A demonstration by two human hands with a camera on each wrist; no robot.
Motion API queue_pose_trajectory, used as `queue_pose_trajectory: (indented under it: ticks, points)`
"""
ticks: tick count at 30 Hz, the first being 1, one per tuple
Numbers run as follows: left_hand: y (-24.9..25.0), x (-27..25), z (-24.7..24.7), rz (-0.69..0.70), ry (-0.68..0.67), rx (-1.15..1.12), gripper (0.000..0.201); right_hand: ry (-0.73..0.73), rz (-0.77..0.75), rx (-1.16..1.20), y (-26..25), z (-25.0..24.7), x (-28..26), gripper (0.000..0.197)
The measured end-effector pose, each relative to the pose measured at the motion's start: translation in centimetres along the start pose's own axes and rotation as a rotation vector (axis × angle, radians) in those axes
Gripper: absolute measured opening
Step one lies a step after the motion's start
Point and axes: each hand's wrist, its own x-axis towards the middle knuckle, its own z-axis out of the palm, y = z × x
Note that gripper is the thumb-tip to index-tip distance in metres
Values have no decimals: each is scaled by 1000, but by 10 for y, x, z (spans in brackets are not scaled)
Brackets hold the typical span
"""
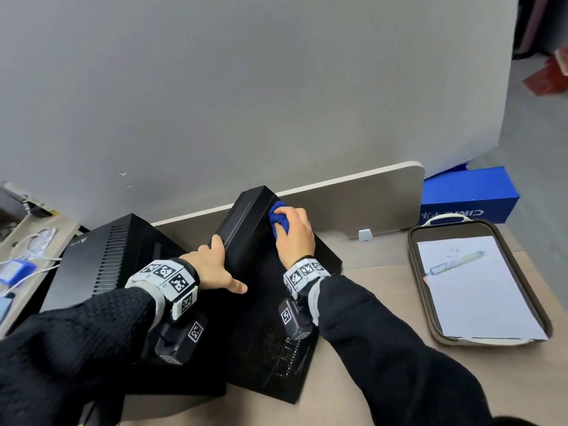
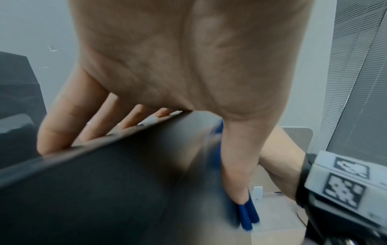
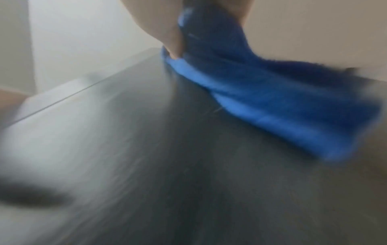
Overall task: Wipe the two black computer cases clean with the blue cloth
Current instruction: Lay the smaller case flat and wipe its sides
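Two black computer cases sit on the desk. The left case (image 1: 101,259) lies flat. The right case (image 1: 246,238) stands tilted on its edge. My left hand (image 1: 216,261) grips its top edge; in the left wrist view the fingers (image 2: 62,126) hook over the far side of the case (image 2: 104,190) and the thumb lies on the near panel. My right hand (image 1: 295,233) holds the bunched blue cloth (image 1: 279,221) and presses it on the upper part of the side panel. The right wrist view is blurred, with the cloth (image 3: 261,92) on the panel (image 3: 167,165).
A dark tray (image 1: 415,262) with white paper and a pen (image 1: 458,262) lies at the right. A blue box (image 1: 470,195) stands behind it. A low desk divider (image 1: 368,192) and a grey wall close the back. Cables and small blue items (image 1: 15,269) lie at the left.
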Motion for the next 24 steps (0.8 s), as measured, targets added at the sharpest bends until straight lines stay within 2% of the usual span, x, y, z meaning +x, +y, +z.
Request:
queue_pose_trajectory:
  ticks: [4, 6, 8, 11, 14, 16, 18, 21, 24]
  points:
    - [-1, 0, 2, 5, 4, -2, 124, -143, -366, 11, -19, 17, -61, 31]
    - [-1, 0, 2, 10, 14, -3, 125, -137, -424, 0, -10, 18, -56, 31]
    - [-1, -1, 2, 2, 19, 5, 125, -75, -305, -22, 14, 11, -41, 30]
    - [-1, -1, 3, 1, 23, -1, 121, 54, 126, -121, 77, 2, -42, 34]
    - [-1, -1, 3, 4, 24, -5, 117, -2, 408, -380, 136, -3, -74, 46]
    - [0, -1, 3, 3, 21, -6, 116, -87, 542, -353, 148, -8, -92, 51]
    - [2, -2, 2, 3, 19, -16, 115, -172, 561, -363, 141, -12, -103, 54]
    - [1, -2, 2, -2, 16, -27, 118, -176, 497, -371, 113, -15, -98, 56]
    - [1, -2, 3, -5, 31, -21, 118, -165, 241, -288, 89, -10, -84, 55]
